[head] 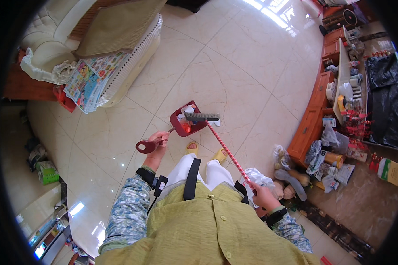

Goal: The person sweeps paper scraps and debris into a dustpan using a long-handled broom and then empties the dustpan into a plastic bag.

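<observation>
My left hand [160, 139] grips the handle of a dark red dustpan [185, 132], whose pan holds white scraps and an orange-red crumpled piece. In my right hand [264, 198] is the red-and-white striped handle of a broom [227, 149]. The broom's dark head with grey bristles [202, 117] lies across the dustpan's right part. A white scrap [215, 122] shows beside the pan's right edge, partly under the broom head. Whether the bristles touch the scraps I cannot tell.
A cream sofa [132, 79] with printed sheets [93, 78] stands at upper left. Along the right run wooden cabinets [306, 132] with cluttered tops. Gourds [290, 182] and plastic bags [258, 179] lie near my right hand. My feet in yellow slippers [191, 149] stand behind the dustpan.
</observation>
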`<action>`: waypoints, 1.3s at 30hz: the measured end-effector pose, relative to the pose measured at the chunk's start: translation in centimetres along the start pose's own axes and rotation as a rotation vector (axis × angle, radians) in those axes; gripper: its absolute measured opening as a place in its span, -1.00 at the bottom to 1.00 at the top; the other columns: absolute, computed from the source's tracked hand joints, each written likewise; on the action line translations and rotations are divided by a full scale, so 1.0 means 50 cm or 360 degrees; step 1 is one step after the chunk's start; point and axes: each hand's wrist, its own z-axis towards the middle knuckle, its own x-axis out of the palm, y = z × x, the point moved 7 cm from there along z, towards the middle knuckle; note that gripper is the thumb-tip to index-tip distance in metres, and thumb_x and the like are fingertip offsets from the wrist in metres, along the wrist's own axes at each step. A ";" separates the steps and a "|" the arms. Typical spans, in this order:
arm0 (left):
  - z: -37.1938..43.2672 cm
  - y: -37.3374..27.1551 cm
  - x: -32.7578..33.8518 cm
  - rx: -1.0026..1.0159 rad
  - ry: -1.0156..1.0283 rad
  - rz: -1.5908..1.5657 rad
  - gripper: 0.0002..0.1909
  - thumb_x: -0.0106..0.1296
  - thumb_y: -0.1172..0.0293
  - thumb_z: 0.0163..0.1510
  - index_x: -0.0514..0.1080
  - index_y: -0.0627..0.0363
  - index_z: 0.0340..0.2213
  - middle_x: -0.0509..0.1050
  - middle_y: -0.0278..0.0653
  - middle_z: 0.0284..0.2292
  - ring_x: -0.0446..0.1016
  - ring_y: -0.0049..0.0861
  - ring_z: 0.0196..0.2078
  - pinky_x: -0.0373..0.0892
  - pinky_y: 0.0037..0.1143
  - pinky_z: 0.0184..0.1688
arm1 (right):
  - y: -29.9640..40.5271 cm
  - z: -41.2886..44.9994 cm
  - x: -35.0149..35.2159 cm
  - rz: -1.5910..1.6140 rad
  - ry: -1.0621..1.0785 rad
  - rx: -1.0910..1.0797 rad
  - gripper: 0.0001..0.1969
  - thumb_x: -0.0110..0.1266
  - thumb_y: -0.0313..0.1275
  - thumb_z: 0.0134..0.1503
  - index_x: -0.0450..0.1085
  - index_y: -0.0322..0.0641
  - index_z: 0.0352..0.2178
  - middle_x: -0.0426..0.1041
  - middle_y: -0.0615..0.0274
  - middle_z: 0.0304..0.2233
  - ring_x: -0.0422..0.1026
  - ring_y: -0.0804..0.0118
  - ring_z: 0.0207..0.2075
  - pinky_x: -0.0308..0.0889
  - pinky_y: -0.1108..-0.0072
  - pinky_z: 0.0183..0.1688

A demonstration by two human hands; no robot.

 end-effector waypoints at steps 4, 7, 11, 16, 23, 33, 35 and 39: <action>-0.010 -0.008 -0.015 0.0037 0.0021 0.0107 -0.93 -0.14 0.50 -0.09 0.28 0.24 -0.57 0.27 -0.41 -0.65 0.22 -0.77 -0.61 0.16 -0.79 -0.57 | -0.024 -0.049 -0.006 0.0145 -0.0126 0.0107 -0.46 -0.08 -0.54 -0.31 0.14 -0.11 -0.16 0.32 -0.11 -0.54 0.32 -0.04 -0.47 0.24 0.40 -0.43; -0.013 0.031 -0.017 -0.0300 0.0079 -0.0221 -0.88 -0.24 0.56 -0.06 0.23 0.27 -0.63 0.23 -0.38 -0.69 0.17 -0.75 -0.68 0.11 -0.81 -0.64 | -0.060 -0.067 -0.002 0.0183 -0.0193 0.0259 -0.44 -0.06 -0.53 -0.32 0.12 -0.14 -0.14 0.32 -0.11 -0.50 0.32 -0.04 -0.40 0.25 0.43 -0.36; -0.012 -0.013 0.011 -0.0038 0.0283 -0.0087 -0.84 -0.26 0.61 -0.07 0.19 0.24 -0.69 0.18 -0.40 -0.72 0.14 -0.77 -0.70 0.05 -0.79 -0.68 | -0.091 -0.060 0.021 0.0160 -0.0278 0.0336 -0.46 -0.09 -0.55 -0.31 0.12 -0.20 -0.15 0.33 -0.10 -0.50 0.31 -0.04 -0.41 0.24 0.43 -0.36; -0.019 -0.022 0.018 -0.0232 0.0254 0.0032 -0.88 -0.07 0.48 -0.12 0.32 0.25 -0.63 0.30 -0.32 -0.67 0.24 -0.68 -0.60 0.19 -0.69 -0.56 | -0.089 -0.050 0.101 0.0094 0.0016 0.0335 -0.52 -0.14 -0.58 -0.29 0.12 -0.23 -0.19 0.33 -0.13 -0.54 0.31 -0.07 -0.46 0.22 0.35 -0.44; -0.013 -0.024 0.008 -0.0130 0.0239 0.0264 -0.88 -0.09 0.43 -0.12 0.33 0.23 -0.61 0.31 -0.30 -0.66 0.25 -0.66 -0.57 0.21 -0.66 -0.54 | -0.051 -0.067 0.143 0.0441 0.0124 0.0147 -0.56 -0.03 -0.42 -0.21 0.17 -0.13 -0.19 0.34 -0.05 -0.50 0.33 0.00 -0.44 0.23 0.41 -0.42; -0.030 -0.018 -0.015 0.0115 0.0142 0.0084 -0.90 -0.07 0.48 -0.12 0.30 0.21 -0.64 0.24 -0.42 -0.73 0.18 -0.75 -0.69 0.11 -0.72 -0.66 | -0.049 -0.118 0.046 0.0255 -0.0140 0.0299 -0.50 -0.16 -0.57 -0.25 0.11 -0.13 -0.15 0.31 -0.10 -0.55 0.31 -0.04 -0.48 0.21 0.37 -0.45; -0.029 -0.027 -0.021 0.0205 0.0064 0.0140 -0.90 -0.07 0.48 -0.11 0.31 0.21 -0.63 0.24 -0.43 -0.73 0.17 -0.77 -0.69 0.09 -0.73 -0.68 | -0.062 -0.102 0.048 0.0121 -0.0121 0.0285 -0.45 -0.20 -0.61 -0.28 0.04 -0.16 -0.12 0.31 -0.12 -0.57 0.30 -0.07 -0.50 0.21 0.34 -0.47; -0.014 -0.020 -0.005 -0.0114 0.0303 0.0186 -0.91 -0.07 0.52 -0.12 0.29 0.24 -0.63 0.23 -0.45 -0.72 0.15 -0.83 -0.68 0.08 -0.78 -0.67 | -0.073 -0.082 0.077 -0.0108 0.0099 0.0480 -0.47 -0.17 -0.60 -0.28 0.07 -0.22 -0.13 0.32 -0.14 -0.56 0.32 -0.06 -0.48 0.22 0.34 -0.46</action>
